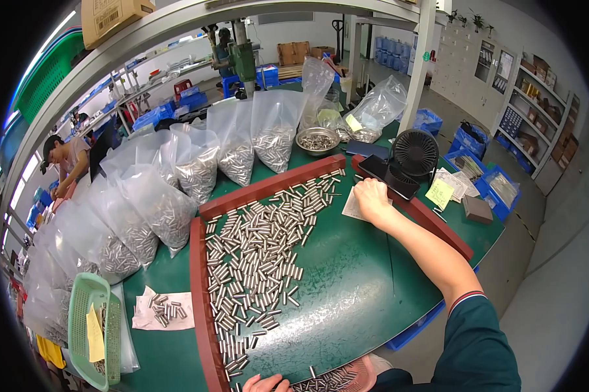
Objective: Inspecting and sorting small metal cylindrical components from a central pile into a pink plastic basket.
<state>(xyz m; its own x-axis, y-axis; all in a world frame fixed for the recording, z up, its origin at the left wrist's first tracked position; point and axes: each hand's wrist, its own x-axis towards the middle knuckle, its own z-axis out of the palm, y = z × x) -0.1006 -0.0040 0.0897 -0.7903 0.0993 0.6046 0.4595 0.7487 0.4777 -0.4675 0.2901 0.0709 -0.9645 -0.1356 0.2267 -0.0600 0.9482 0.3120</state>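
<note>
My right hand (371, 198) is closed, its fingers curled down onto a small printed paper (354, 206) beside the right wooden rail. Whatever may be in those fingers is hidden. At the lower edge, the bent fingers of my left hand (267, 384) show by the table's front rim; the rest is cut off, and what they grip cannot be seen. Close by on its right is a pink basket (368, 374) with metal pins in it. Many short silvery metal pins (258, 248) lie spread over the left half of the green table (353, 281), inside the reddish-brown rails.
Wooden rails (205, 313) border the work area. Clear bags of pins (154, 206) line the left and back, near a metal bowl (317, 140). A green basket (79, 326) and a pink paper with pins (164, 310) sit left. A black fan (415, 157) and phone (373, 167) stand right.
</note>
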